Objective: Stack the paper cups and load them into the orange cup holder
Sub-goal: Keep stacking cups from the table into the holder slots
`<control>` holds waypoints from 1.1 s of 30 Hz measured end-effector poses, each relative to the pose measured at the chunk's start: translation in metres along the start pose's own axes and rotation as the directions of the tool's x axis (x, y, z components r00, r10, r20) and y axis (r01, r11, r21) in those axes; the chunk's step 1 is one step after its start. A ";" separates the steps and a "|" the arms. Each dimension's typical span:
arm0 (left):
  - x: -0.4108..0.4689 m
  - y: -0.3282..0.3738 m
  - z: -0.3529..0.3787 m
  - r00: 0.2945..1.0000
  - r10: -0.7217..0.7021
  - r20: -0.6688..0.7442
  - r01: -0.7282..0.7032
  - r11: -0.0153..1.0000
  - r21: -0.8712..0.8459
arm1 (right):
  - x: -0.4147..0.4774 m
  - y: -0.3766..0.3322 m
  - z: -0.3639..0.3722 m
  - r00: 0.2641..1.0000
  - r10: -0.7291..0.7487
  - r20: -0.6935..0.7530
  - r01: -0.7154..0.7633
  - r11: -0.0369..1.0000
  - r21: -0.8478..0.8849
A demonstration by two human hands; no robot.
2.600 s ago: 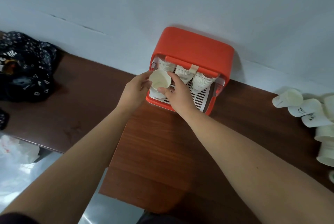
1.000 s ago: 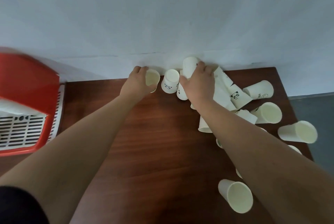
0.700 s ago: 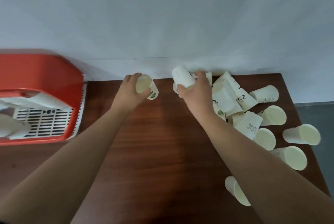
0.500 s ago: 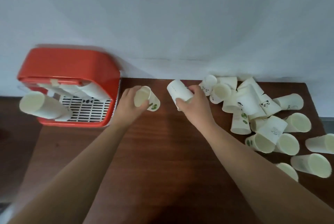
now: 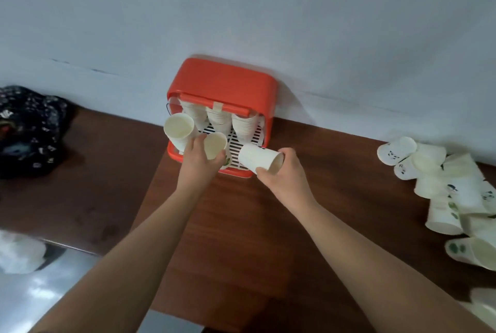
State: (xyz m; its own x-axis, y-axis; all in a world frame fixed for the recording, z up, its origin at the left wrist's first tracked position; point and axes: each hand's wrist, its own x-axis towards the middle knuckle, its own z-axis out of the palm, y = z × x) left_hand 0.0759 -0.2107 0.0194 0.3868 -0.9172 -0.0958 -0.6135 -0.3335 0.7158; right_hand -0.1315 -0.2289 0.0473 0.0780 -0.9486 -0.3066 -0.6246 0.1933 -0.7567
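Gripped round their walls, the first cup (image 5: pixel 214 144) sits in the left hand (image 5: pixel 198 164) with its mouth towards the camera, and the second cup (image 5: pixel 257 162) lies sideways in the right hand (image 5: pixel 285 177), both just before the orange cup holder (image 5: pixel 222 85) at twelve o'clock on the table (image 5: pixel 241 225). Such paper cups look light, thin-walled and easily crushed, so a gentle hold near the stiffer rolled rim seems wisest. Both forearms reach forward and converge beside the jutting leftmost stack (image 5: pixel 178 128); loose cups (image 5: pixel 442 185) lie at three o'clock.

The dark wooden table (image 5: pixel 241 225) bears the orange cup holder (image 5: pixel 222 82), loose paper cups (image 5: pixel 442 193), and perhaps a dark bag (image 5: pixel 29 128).
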 end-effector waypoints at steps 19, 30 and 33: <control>0.001 -0.056 -0.017 1.000 0.011 0.009 -0.012 0.999 0.045 | 0.029 -0.028 0.057 0.978 -0.205 -0.043 0.194 0.966 -0.170; 0.050 -0.093 -0.048 0.998 -0.068 -0.007 0.068 0.994 -0.086 | 0.056 -0.033 0.105 0.925 -0.320 0.206 0.380 0.762 -0.525; 0.055 -0.096 -0.041 0.998 -0.058 0.022 0.061 0.990 -0.127 | 0.063 -0.031 0.114 0.952 -0.198 0.235 0.286 0.849 -0.445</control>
State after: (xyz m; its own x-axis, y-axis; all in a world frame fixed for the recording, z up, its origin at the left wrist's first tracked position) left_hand 0.1844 -0.2202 -0.0265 0.4067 -0.9007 -0.1527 -0.4964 -0.3582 0.7907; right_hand -0.0184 -0.2660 -0.0146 0.3804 -0.8820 -0.2782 -0.8534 -0.2188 -0.4731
